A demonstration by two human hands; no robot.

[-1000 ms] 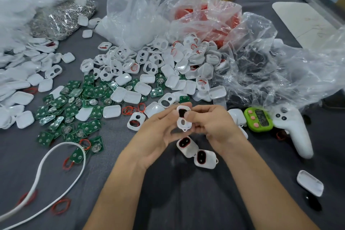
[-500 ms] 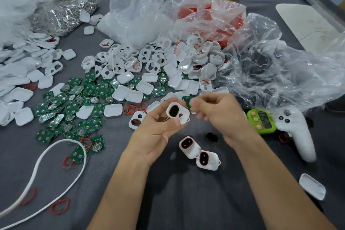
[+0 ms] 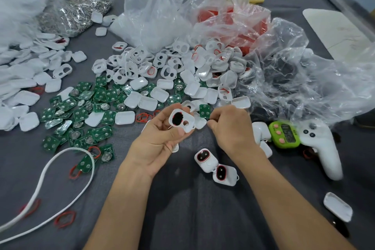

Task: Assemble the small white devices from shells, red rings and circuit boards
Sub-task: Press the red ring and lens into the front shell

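Shell (image 3: 182, 123), white, two-hole face toward us, sat in our left hand (image 3: 160, 140). Fingers (image 3: 166, 110) curled round its back, thumb pressed on the near edge. The big hole looked dark, with red at its rim. We held it over the bench (image 3: 182, 219), at the near side of the parts heap.

Right hand (image 3: 231, 126) was just beside it, not touching. Its fingers were curled in tight next to a green circuit board (image 3: 205, 110). We couldn't tell whether they pinched anything.

Two assembled devices (image 3: 206, 159) (image 3: 225, 172) lay touching each other on the bench, between our forearms, red-rimmed windows up.

Behind the hands:
- loose shells (image 3: 182, 71) in a heap, some with red rings already in
- circuit boards (image 3: 81, 111) spread to the left of the heap, white lids mixed in
- a clump of red rings (image 3: 143, 117) just left of our left hand, one more ring (image 3: 65, 217) near the bench's front left
- flat white lids (image 3: 20, 79) piled at the far left

Clear plastic bags (image 3: 158, 10) stood at the back, one with red contents (image 3: 227, 16). A bag of silver parts (image 3: 75, 12) lay at back left.

Right of our right hand sat a green timer (image 3: 284, 134), touching a white controller (image 3: 322, 148). White cable (image 3: 69, 149) looped across the front left, over one board.
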